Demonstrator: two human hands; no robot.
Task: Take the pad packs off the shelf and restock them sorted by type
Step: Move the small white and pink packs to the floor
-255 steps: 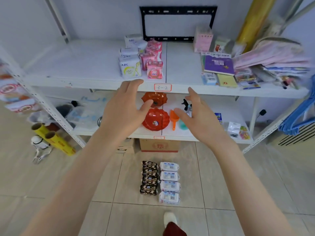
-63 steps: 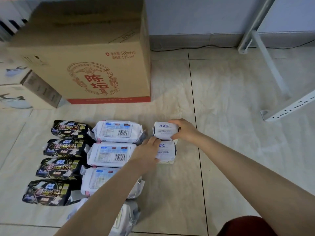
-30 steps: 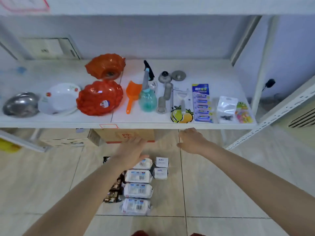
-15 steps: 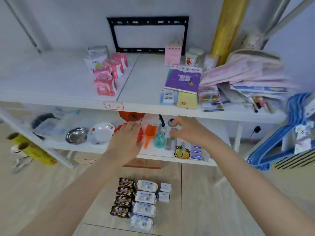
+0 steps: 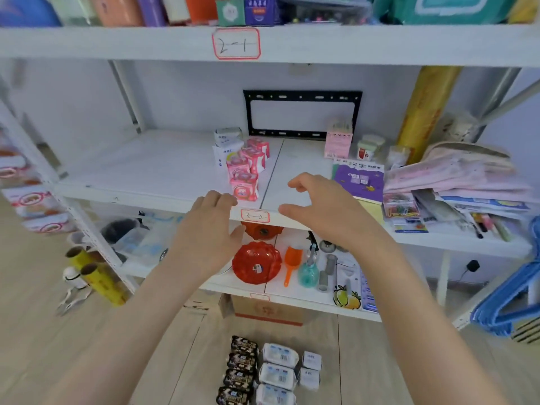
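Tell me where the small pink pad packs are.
In the head view, the small pink pad packs sit on the middle white shelf, just right of the white ABC packs.

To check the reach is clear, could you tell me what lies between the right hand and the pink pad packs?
Head view: only bare shelf board, crossed by a seam, separates the right hand from the pink pad packs.

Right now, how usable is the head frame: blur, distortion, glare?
Head view: centre fairly sharp, the 3-2 label and pink pad packs read fine; edges smear, notably the blue hangers at the frame's right edge; fisheye bows the top shelf edge; light soft and even, no hard glare; left hand and right hand slightly soft.
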